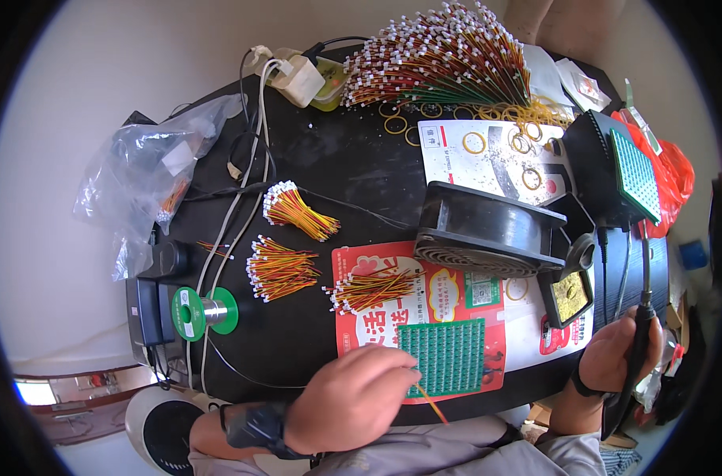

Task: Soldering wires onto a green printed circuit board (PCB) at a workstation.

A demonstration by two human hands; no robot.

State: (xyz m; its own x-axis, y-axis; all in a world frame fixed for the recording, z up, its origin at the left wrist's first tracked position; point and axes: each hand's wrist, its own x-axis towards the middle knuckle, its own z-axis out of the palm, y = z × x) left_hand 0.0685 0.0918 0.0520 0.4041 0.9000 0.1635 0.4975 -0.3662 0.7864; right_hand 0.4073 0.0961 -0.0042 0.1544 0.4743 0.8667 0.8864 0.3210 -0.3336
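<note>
bright light, fisheye-bent edges, dark corners

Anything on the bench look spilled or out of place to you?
Yes: yellow rings are scattered across the white printed sheet and black table rather than gathered together, and a few loose wires lie near the green spool, apart from the wire bundles.

Red bag (678,168) far right; yellow bands (522,143) on white sheet (456,165).

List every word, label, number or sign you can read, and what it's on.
Wording is not copied out; print shows on:
Red leaflet: large characters and a square code.
Upper white sheet: boxed characters; finer print too small.
Lower white sheet: red print, too small.
Green solder spool: label too small.
</note>
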